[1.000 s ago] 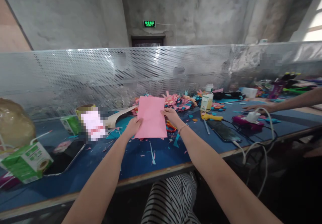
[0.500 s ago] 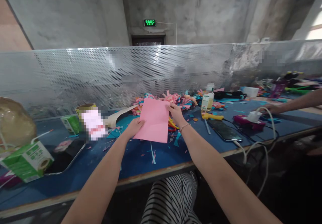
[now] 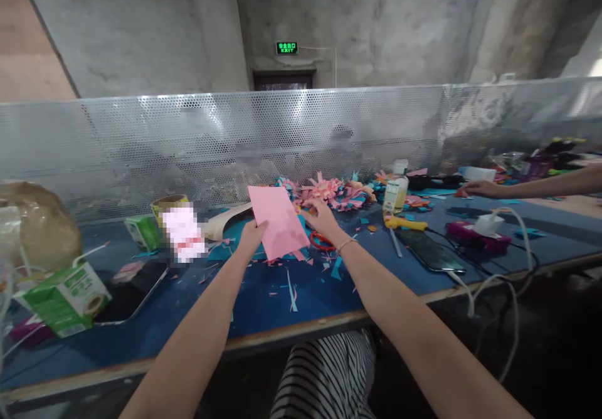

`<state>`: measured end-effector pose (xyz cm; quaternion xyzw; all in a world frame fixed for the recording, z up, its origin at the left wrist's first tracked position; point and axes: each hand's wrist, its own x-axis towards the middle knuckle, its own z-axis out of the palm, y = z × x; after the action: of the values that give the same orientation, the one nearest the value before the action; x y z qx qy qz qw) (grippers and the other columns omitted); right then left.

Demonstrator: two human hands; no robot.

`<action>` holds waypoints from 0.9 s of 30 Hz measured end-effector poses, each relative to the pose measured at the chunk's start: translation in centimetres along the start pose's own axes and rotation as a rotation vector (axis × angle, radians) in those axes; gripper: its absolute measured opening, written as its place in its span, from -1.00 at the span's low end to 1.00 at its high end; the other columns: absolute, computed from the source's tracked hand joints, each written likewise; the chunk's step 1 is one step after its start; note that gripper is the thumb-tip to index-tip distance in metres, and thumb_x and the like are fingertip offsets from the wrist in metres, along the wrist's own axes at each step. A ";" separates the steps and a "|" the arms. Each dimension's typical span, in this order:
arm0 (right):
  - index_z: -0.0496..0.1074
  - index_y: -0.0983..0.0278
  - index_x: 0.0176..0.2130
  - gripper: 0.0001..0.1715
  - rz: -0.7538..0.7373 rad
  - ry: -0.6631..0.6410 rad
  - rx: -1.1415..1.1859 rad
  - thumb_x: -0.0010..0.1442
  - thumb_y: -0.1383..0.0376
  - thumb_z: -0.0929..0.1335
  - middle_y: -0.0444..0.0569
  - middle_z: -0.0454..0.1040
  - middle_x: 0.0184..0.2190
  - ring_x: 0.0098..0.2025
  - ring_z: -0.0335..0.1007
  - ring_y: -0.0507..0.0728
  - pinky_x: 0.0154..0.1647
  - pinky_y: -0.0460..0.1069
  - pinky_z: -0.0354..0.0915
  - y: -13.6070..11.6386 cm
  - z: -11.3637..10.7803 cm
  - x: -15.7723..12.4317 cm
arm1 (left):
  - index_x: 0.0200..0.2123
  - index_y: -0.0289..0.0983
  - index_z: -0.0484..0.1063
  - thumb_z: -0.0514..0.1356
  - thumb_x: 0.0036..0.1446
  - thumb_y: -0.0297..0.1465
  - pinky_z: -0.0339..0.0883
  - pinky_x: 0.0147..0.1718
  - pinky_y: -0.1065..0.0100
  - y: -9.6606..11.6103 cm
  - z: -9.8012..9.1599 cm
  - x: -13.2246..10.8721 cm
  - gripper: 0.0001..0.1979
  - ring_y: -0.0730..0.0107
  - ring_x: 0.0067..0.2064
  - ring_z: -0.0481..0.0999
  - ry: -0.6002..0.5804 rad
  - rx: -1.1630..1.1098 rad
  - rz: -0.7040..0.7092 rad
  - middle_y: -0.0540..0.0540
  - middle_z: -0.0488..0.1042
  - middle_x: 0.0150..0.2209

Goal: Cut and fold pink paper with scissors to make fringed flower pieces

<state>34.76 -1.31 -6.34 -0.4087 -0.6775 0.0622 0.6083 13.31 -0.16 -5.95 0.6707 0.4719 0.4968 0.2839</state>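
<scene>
My left hand [image 3: 251, 238] grips a sheet of pink paper [image 3: 278, 219] by its lower left edge, thumb on top. The sheet is tilted above the blue tabletop. Just right of the paper is my right hand [image 3: 323, 219], off the sheet, its fingers curved and slightly apart. Below that hand lie scissors with red-orange handles [image 3: 322, 241], partly hidden by the hand and the paper. Behind both hands is a heap of pink, blue and orange paper fringes [image 3: 329, 188].
A phone [image 3: 430, 251], a yellow glue gun [image 3: 405, 223] and a bottle [image 3: 396, 188] lie or stand to the right. Green boxes [image 3: 63, 300] and a tablet [image 3: 132, 290] are left. Paper scraps litter the table; another person's hand [image 3: 482, 189] reaches in at right.
My right hand has let go of the sheet's upper right edge and sits beside it. The paper has tilted in my left hand. The other person's hand has moved away from the white plug.
</scene>
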 end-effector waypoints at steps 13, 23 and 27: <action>0.13 0.20 0.10 -0.27 0.089 -0.397 0.291 -0.06 0.17 0.37 0.08 0.18 0.08 0.04 0.19 0.14 -0.06 0.03 0.25 -3.5 2.3 -2.3 | 0.04 -0.17 0.26 0.16 -0.04 -0.19 0.31 -0.13 0.27 2.1 1.5 -2.3 -0.46 0.23 -0.01 0.37 -0.393 -0.433 0.008 -0.16 0.28 0.08; 0.34 0.20 -0.09 -0.54 0.203 -0.272 0.568 -0.06 0.33 0.30 -0.09 0.40 -0.13 -0.08 0.29 0.11 0.01 0.02 0.19 -4.1 2.7 -1.3 | 0.16 -0.14 0.06 0.25 -0.14 -0.26 0.18 0.01 0.20 3.4 1.4 -2.7 -0.25 0.15 0.17 0.12 -0.327 -0.444 0.246 -0.17 0.01 0.22; 0.43 0.25 -0.25 -0.72 0.271 -0.191 0.537 0.02 0.26 0.25 -0.07 0.44 -0.21 -0.14 0.31 0.12 -0.05 0.04 0.21 -3.9 2.7 -0.9 | 0.16 -0.14 0.03 0.28 -0.19 -0.28 0.15 0.03 0.17 3.7 1.4 -2.6 -0.19 0.14 0.16 0.14 -0.277 -0.455 0.280 -0.20 -0.03 0.23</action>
<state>30.44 -3.31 -5.50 -0.3124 -0.6301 0.3577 0.6144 15.72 -3.91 -4.35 0.7098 0.2082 0.5278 0.4176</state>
